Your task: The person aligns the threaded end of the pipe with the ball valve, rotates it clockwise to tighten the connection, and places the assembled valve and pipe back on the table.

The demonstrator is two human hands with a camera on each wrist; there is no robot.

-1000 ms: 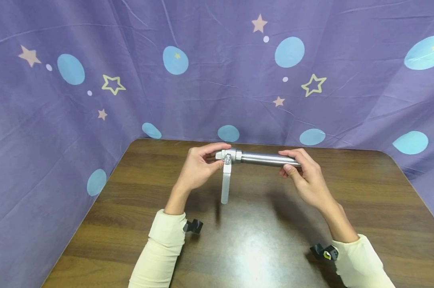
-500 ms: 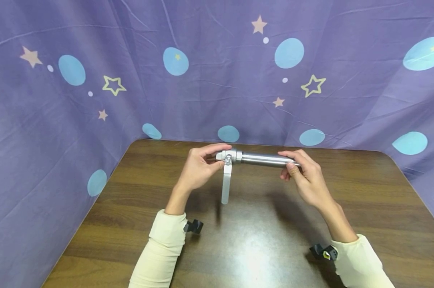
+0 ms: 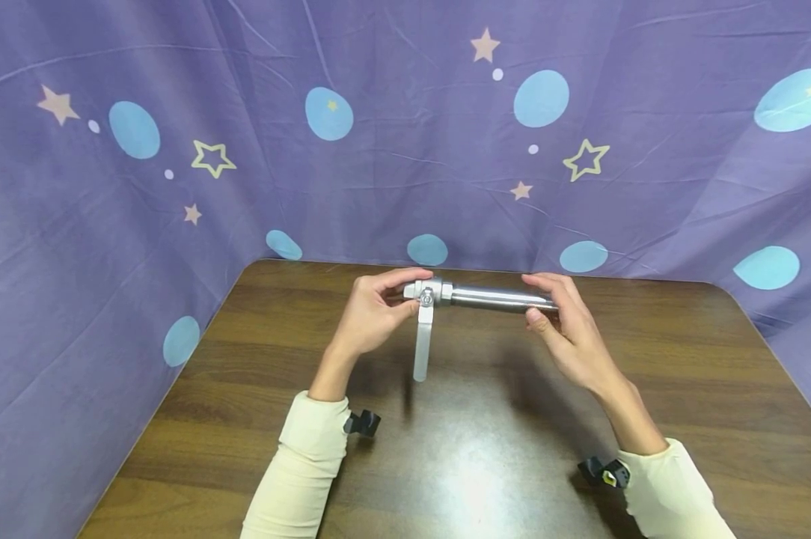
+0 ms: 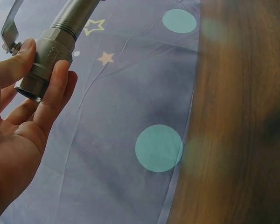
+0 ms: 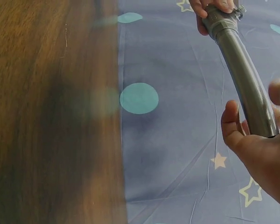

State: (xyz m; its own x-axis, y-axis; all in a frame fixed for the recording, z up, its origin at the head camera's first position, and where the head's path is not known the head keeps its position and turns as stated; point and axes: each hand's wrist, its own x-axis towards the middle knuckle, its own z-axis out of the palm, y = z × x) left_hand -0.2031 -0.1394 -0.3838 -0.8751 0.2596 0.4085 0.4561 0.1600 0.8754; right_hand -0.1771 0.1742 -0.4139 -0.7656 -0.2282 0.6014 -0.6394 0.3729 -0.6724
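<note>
My left hand (image 3: 372, 313) pinches the body of a silver ball valve (image 3: 431, 290) between thumb and fingers, above the table. The valve's flat lever handle (image 3: 422, 348) points toward me. A shiny steel pipe (image 3: 489, 297) runs from the valve's right end, and its threads show at the joint in the left wrist view. Around the pipe's far right end, my right hand (image 3: 574, 329) has its thumb and forefinger spread, with gaps beside the pipe in the right wrist view. Other fingers lie partly hidden behind the pipe, so their contact is unclear.
A brown wooden table (image 3: 244, 449) lies below both hands. Purple cloth (image 3: 392, 187) printed with stars and blue ovals hangs behind it and along the left side. Black wrist mounts (image 3: 363, 424) sit at both cream sleeves (image 3: 298, 471).
The right hand's thumb and forefinger have loosened from the pipe and spread apart, after gripping its end half a second ago. Left hand, valve and pipe stay nearly in place.
</note>
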